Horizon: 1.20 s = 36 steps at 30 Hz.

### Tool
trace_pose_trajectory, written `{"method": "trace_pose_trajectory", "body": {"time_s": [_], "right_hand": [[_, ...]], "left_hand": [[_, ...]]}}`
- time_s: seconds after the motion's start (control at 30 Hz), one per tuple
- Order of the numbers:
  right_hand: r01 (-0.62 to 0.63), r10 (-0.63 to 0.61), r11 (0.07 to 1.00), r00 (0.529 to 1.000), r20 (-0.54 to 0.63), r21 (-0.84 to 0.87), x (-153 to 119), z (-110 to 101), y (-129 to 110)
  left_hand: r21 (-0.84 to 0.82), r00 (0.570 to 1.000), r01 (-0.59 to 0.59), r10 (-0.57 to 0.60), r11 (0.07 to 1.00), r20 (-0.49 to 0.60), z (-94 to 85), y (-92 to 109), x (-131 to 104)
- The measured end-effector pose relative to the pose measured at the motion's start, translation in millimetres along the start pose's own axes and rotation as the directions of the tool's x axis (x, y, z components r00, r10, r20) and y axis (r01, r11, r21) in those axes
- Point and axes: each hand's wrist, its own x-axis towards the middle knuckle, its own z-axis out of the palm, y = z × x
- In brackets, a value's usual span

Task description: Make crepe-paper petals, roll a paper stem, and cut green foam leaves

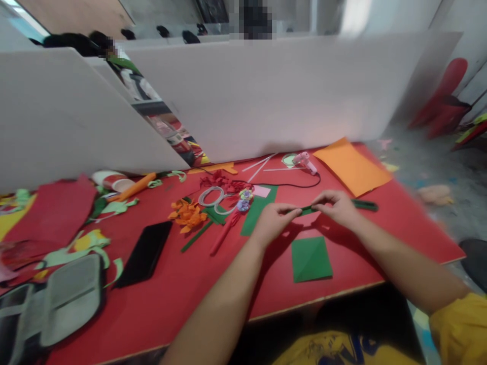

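Note:
Between both hands a narrow piece of green paper is stretched just above the red table. My left hand pinches its left end with thumb and fingertips. At the other end, my right hand pinches it the same way. A square of green paper with diagonal creases lies flat nearer to me. Beyond my right hand's knuckles, a dark green handled tool lies partly hidden; I cannot make out its kind. Left of my left hand are a larger green sheet and purple and yellow paper flowers.
Orange paper flowers, a white cord loop and a black phone or tablet lie to the left. A pink glue gun with its cord and an orange sheet lie at the back. White partition boards border the table.

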Motion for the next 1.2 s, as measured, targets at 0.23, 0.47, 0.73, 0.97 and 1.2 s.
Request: {"method": "trace_pose_trajectory", "body": {"time_s": [0.23, 0.47, 0.73, 0.97, 1.2], "right_hand": [[0.001, -0.001, 0.998, 1.000, -0.001, -0.059, 0, -3, 0], [0.056, -0.056, 0.997, 0.998, 0.007, -0.058, 1, -11, -7], [0.023, -0.025, 0.995, 0.999, -0.020, -0.095, 4, -14, -2], [0.202, -0.186, 0.944, 0.979, 0.085, -0.259, -1, -9, -11], [0.222, -0.196, 0.943, 0.973, 0.124, -0.250, -3, -2, -7]], "left_hand": [[0.072, 0.999, -0.004, 0.007, 0.997, -0.039, 1.3, 2, -3], [0.109, 0.997, 0.029, -0.020, 0.994, -0.078, -2.8, 8, -4], [0.053, 0.996, -0.085, 0.083, 0.995, 0.033, -6.1, 1, 0], [0.292, 0.983, -0.165, 0.182, 0.942, -0.033, 3.7, 7, -11], [0.381, 0.970, -0.226, 0.242, 0.897, 0.006, 8.7, 6, -13]]}}
